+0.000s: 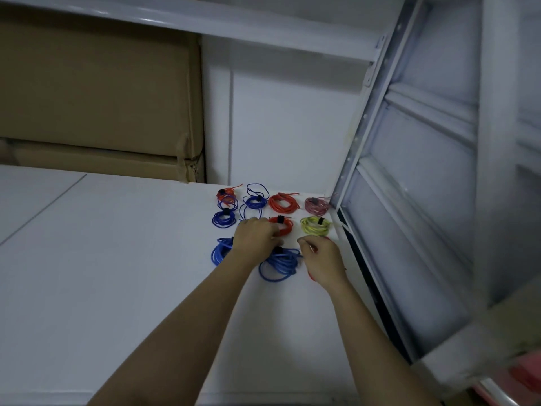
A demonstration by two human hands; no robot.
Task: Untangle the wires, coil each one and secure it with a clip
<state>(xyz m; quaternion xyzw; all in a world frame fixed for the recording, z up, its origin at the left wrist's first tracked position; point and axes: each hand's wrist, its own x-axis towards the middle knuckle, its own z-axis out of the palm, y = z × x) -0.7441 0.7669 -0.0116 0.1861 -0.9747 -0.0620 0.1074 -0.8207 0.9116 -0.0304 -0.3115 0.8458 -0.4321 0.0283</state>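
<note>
Several coiled wires lie in rows on the white table (pixel 117 259), most with a black clip. My left hand (pixel 254 237) rests with curled fingers on a red coil (pixel 284 225) in the middle row. My right hand (pixel 322 259) grips a red wire (pixel 311 275) that shows under the palm. Between the hands lies a blue coil (pixel 279 263). A light blue coil (pixel 221 250) sits left of my left wrist. A yellow coil (pixel 316 227) lies just beyond my right hand. Behind are a red coil (pixel 282 202), a pink coil (pixel 317 205) and dark blue coils (pixel 224 218).
A white metal shelf frame (pixel 409 171) stands at the table's right edge, close to the coils. Cardboard boxes (pixel 96 98) are stacked at the back left. A shelf beam (pixel 205 22) runs overhead. The table's left and near parts are bare white surface.
</note>
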